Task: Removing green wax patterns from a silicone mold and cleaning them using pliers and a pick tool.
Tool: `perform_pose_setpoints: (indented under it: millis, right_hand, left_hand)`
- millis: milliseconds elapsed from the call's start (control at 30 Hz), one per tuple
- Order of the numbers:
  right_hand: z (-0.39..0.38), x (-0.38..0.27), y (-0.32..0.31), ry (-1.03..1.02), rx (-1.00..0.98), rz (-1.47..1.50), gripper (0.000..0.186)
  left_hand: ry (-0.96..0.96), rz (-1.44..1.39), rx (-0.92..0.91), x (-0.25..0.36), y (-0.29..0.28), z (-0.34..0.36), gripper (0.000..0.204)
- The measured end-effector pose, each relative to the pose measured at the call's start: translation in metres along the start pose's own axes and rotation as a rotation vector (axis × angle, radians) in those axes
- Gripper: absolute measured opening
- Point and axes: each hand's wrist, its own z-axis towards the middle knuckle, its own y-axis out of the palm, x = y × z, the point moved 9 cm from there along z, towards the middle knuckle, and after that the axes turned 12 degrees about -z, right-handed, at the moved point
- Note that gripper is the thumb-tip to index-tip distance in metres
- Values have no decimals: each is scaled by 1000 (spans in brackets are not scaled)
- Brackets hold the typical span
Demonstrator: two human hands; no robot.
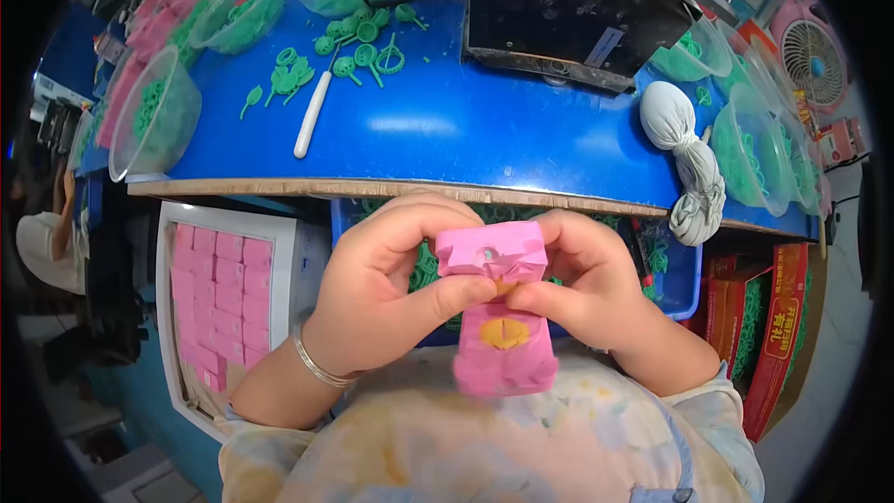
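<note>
A pink molded piece in two joined-looking parts is held up before my chest. Its upper block (492,244) has a hole through it; the lower part (506,368) bears a yellow oval patch and hangs below my thumbs. Whether the parts are one piece I cannot tell. My left hand (396,270) grips the upper block from the left, thumb pressed near the narrow middle. From the other side my right hand (591,279) closes on it, its thumb almost meeting the left one. Beneath both hands, a blue tray (687,284) holds green plastic pieces, partly covered.
Loose green pieces (289,74) and a white-handled tool (314,116) lie on the blue table (410,154). Clear bowls (186,121) stand at both sides. A black machine (559,19) and a grey cloth bundle (684,149) are farther back. Left below, a white box (284,270) contains pink blocks.
</note>
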Motion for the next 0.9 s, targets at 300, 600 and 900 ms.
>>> perform_pose_setpoints:
  millis: [300,600,900]
  right_hand:
    - [-2,-4,-1,53,59,30,21]
    - [-5,-60,-25,-343,349,-699,32]
    - [-2,-42,-22,-246,365,-648,35]
  left_hand:
    - [123,99,-37,-1,11,4,28]
    - [-191,-436,198,-37,6,-3,47]
    - [-78,-186,-10,-25,20,-8,57]
